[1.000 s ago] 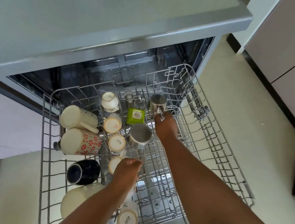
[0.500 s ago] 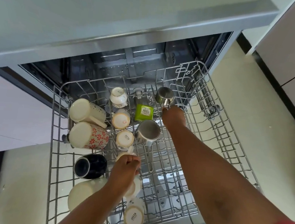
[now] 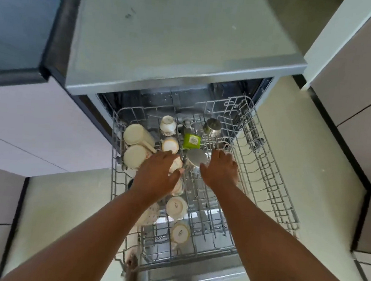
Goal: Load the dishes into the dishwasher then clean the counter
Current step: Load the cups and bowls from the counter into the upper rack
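Both hands have risen, fingers relaxed: left hand (image 3: 157, 175), right hand (image 3: 220, 168); steel cup (image 3: 196, 159) seemingly mouth-down.

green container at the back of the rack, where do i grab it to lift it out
Pinch the green container across its two side walls, coming straight down from above: it sits base-up between the tines with cups close on the left, so only the top is free.

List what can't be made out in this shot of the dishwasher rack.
- Head view: cups under the left hand, hidden by it.
- Whether the right hand touches the steel cup: unclear.
- Label on the green item: too small.
- Counter at top left: blurred, cut off.
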Tool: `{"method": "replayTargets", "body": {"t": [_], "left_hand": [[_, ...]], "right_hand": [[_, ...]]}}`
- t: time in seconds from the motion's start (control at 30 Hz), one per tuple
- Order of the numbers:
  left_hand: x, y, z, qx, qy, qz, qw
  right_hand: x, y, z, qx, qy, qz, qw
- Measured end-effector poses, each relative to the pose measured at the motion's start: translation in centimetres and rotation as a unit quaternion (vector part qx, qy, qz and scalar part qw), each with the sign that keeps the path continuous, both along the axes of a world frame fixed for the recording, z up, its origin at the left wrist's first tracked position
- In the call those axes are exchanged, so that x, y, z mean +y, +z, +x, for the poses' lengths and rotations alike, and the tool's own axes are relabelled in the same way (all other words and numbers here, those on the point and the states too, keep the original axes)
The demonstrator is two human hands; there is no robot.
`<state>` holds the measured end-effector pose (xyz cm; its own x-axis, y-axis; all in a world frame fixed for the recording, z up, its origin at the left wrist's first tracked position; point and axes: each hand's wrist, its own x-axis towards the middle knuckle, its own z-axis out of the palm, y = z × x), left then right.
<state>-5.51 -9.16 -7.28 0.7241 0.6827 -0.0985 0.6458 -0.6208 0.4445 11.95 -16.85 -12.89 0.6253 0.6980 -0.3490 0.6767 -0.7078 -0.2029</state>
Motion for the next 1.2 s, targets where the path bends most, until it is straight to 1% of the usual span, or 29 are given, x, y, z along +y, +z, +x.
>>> {"method": "replayTargets", "body": {"t": [0.07,0.13,0.23,0.3,0.37,0.47,0.53,0.6,0.63,0.7,0.77,0.87,0.93,1.03,1.2], "left_hand": [[0.8,1.5,-1.7,0.056,-0.024,0.066,0.996],[1.6,2.6,-4.0,0.087,-0.030,0.104,0.990],[3.5,4.6,-7.4,0.088,-0.033,0.133,0.987],[5.1,5.7,-9.9,0.090,-0.026,0.148,0.985],[6.6,6.8,-13.1,0.071,-0.012,0.150,0.986],[9.3,7.8,-19.8,0.054,0.015,0.145,0.988],[11.5,8.2,-25.6,0.071,0.023,0.162,0.984],[13.9,9.0,-31.4,0.095,0.045,0.185,0.977],[15.0,9.6,-34.0,0.104,0.061,0.192,0.974],[17.2,11.1,-38.5,0.113,0.096,0.205,0.967],[19.1,12.8,-41.7,0.102,0.124,0.211,0.964],[20.8,15.2,-44.3,0.084,0.147,0.214,0.962],[21.8,16.7,-45.5,0.079,0.163,0.221,0.958],[23.5,18.5,-46.7,0.072,0.184,0.221,0.955],[27.4,19.1,-46.6,0.071,0.171,0.227,0.956]], "right_hand": [[-0.2,2.1,-1.7,-0.019,0.035,-0.005,0.999],[-0.1,4.3,-3.8,-0.049,0.079,-0.019,0.995],[0.6,7.6,-7.2,-0.078,0.142,-0.029,0.986],[1.6,9.7,-10.0,-0.103,0.179,-0.007,0.978],[3.1,11.5,-13.4,-0.132,0.208,0.012,0.969],[6.2,12.8,-20.4,-0.149,0.220,0.046,0.963],[8.9,13.4,-26.1,-0.149,0.223,0.074,0.960],[12.0,14.4,-31.7,-0.148,0.254,0.099,0.951],[13.3,15.1,-34.3,-0.131,0.272,0.101,0.948],[16.1,17.0,-38.3,-0.121,0.286,0.126,0.942],[18.3,19.1,-41.2,-0.122,0.290,0.153,0.937],[20.9,21.5,-43.0,-0.126,0.299,0.164,0.932],[22.7,22.9,-43.2,-0.142,0.296,0.173,0.928],[25.4,24.2,-43.5,-0.140,0.282,0.189,0.930],[29.4,23.5,-42.9,-0.106,0.242,0.196,0.944]]}}
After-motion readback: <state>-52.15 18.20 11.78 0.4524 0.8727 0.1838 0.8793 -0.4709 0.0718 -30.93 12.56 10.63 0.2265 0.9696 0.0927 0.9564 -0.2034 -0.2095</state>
